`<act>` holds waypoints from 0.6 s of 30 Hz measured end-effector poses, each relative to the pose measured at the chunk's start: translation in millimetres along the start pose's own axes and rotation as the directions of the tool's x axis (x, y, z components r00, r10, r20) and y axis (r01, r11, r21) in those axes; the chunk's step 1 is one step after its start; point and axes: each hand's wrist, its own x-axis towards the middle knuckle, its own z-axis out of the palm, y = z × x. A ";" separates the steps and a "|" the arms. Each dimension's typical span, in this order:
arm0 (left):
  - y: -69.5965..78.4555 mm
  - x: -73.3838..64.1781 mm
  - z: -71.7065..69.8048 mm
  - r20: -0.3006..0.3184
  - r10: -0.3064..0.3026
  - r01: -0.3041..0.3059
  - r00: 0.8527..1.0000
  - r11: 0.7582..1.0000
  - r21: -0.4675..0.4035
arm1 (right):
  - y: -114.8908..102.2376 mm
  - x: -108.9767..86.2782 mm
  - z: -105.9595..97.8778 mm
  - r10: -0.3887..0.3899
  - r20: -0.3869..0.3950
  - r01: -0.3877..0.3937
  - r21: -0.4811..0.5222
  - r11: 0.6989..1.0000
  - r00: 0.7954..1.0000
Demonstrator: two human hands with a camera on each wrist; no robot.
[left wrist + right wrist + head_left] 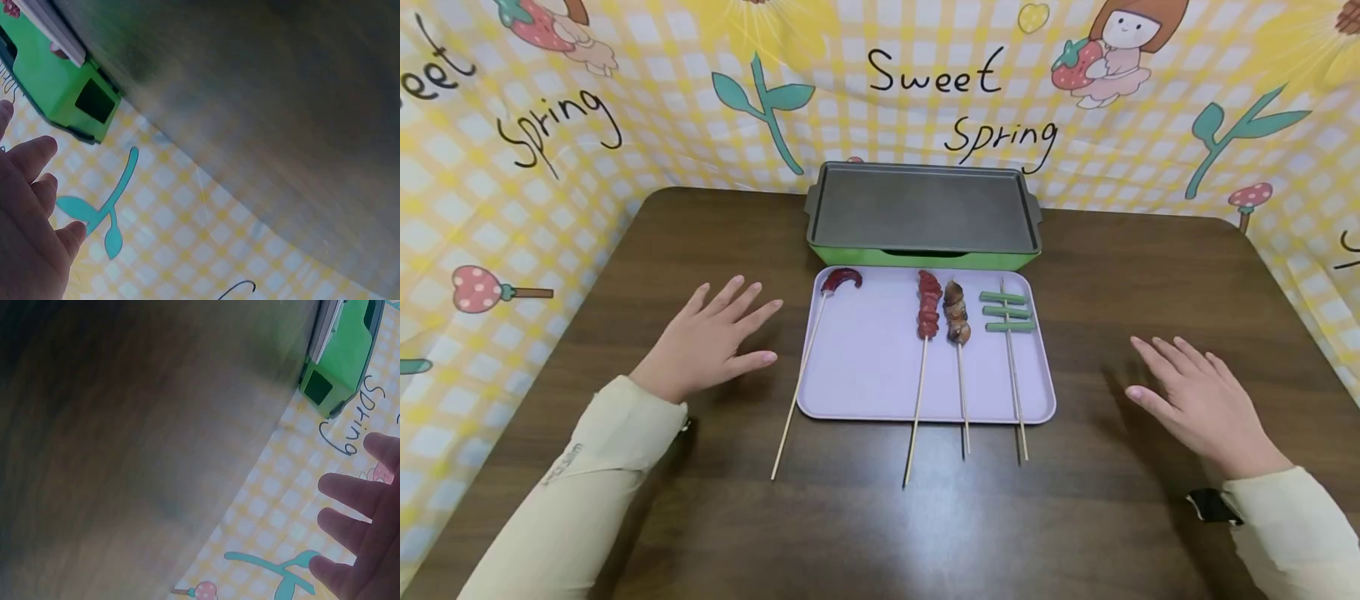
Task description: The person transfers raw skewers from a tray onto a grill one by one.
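Note:
My left hand (711, 342) is held palm down over the table, left of a lavender tray (857, 375), fingers spread and holding nothing. To the tray's right my right hand (1198, 404) is likewise spread over the table, touching no object. Skewers lie on the tray, their sticks reaching past its near edge. At the left end is one with a dark red curled piece (842, 280). Near the middle are a skewer of red meat-like pieces (928, 307) and one of brown rounded pieces (956, 313). A skewer with green bars (1007, 312) lies on the right.
Behind the tray stands a green grill box (850, 257) topped by a dark grey griddle plate (925, 208). A yellow checked cloth (880, 108) hangs along the back and sides of the brown wooden table (730, 517).

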 end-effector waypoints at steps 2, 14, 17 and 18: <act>-0.8 4.0 -0.4 0.008 0.003 -0.003 1.000 1.000 0.005 | -2.9 1.3 0.9 -0.003 -0.014 0.004 0.022 1.000 1.000; 5.2 35.3 -3.7 0.041 0.073 -0.074 0.997 0.997 0.031 | -25.1 -0.3 4.9 0.025 -0.021 -0.019 0.257 0.966 0.999; 7.8 42.8 -3.9 0.038 0.086 -0.087 0.996 0.996 0.034 | -32.8 -0.9 2.8 0.065 0.024 -0.069 0.333 0.941 0.998; 8.7 45.0 -4.1 0.039 0.089 -0.091 0.995 0.995 0.036 | -35.3 -1.2 2.5 0.077 0.039 -0.086 0.356 0.931 0.996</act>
